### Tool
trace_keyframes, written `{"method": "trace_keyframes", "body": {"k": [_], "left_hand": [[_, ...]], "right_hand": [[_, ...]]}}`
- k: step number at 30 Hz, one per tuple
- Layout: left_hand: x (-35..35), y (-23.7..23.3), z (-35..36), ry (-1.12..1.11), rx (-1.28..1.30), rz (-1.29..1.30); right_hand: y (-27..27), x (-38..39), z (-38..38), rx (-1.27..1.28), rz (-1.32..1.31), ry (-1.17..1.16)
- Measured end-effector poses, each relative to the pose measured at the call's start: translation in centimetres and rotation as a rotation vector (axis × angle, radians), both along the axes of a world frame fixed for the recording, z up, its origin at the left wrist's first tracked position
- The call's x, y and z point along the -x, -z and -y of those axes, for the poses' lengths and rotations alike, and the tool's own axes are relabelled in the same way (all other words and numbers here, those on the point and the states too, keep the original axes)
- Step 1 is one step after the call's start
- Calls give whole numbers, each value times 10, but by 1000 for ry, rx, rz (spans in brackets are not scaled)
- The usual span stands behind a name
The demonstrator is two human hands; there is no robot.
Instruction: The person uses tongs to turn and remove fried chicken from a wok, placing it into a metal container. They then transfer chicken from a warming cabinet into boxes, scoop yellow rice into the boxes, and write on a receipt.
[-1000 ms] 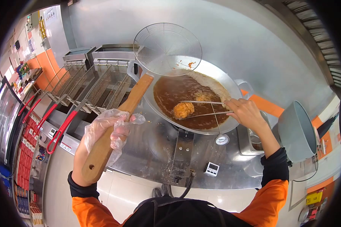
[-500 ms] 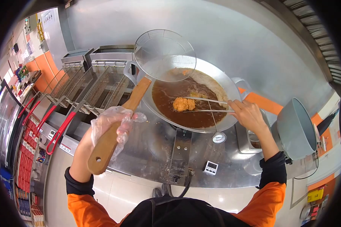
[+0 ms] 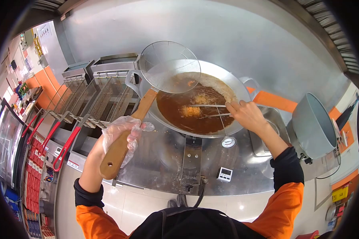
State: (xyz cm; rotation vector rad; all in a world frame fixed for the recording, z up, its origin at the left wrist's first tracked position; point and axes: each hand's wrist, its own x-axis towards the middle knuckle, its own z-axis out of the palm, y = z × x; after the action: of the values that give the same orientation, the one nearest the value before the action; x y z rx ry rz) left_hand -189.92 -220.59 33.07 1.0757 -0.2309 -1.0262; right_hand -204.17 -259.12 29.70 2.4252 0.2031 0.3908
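Observation:
My left hand point(image 3: 123, 137), in a clear plastic glove, is closed round the wooden handle of a wire skimmer point(image 3: 128, 135). Its round mesh is held up over the far left part of a wide metal wok point(image 3: 151, 113). Brown frying oil point(image 3: 173, 119) fills the wok, with pale foam along its far right side. My bare right hand point(image 3: 246, 115) grips metal tongs point(image 3: 211, 106), whose tips reach down to the oil. Close by those tips, an orange battered piece of food point(image 3: 191, 111) sits low in the oil, bubbles around it.
A dial thermometer point(image 3: 228, 142) leans over the near rim, and a small digital timer point(image 3: 224, 174) lies on the steel counter point(image 3: 159, 167). Fryer baskets point(image 3: 107, 93) with red handles stand left. Right are a steel container point(image 3: 267, 135) and a large grey bowl point(image 3: 314, 125).
My right hand has lowered the tongs, and the battered piece, held above the oil before, is now down in it. The skimmer's mesh has shifted slightly left and down in view.

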Motion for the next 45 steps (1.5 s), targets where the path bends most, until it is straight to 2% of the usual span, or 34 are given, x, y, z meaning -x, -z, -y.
{"method": "trace_keyframes", "body": {"k": [6,10,12,15,18,19,25,31,35,39,42,45], "left_hand": [[6,-1,-1,-16,1,3],[4,3,-1,-35,-6,-84],[2,4,0,-36,-13,-112],[-2,6,0,8,-33,3],[-19,19,-6,93,16,-159],[-20,19,-6,105,20,-120],[-16,14,-4,108,14,-24],[-11,15,-4,85,-2,-76],[12,2,-6,3,27,-138],[35,-15,-11,-78,101,-167],[34,-17,-17,-8,166,-286],[32,-21,-16,19,187,-231]], "right_hand": [[12,-19,-1,46,21,-50],[16,-30,1,113,5,-80],[19,-29,2,66,-3,-74],[10,-19,0,-103,-64,-36],[-7,-1,1,-299,-61,-28],[-12,6,3,-358,-45,-31],[-48,32,12,-472,18,62],[-80,21,22,-479,206,5],[-78,-12,24,-249,303,6],[-49,-53,36,28,341,42],[-29,-69,36,181,381,36],[-21,-73,29,235,406,1]]}}
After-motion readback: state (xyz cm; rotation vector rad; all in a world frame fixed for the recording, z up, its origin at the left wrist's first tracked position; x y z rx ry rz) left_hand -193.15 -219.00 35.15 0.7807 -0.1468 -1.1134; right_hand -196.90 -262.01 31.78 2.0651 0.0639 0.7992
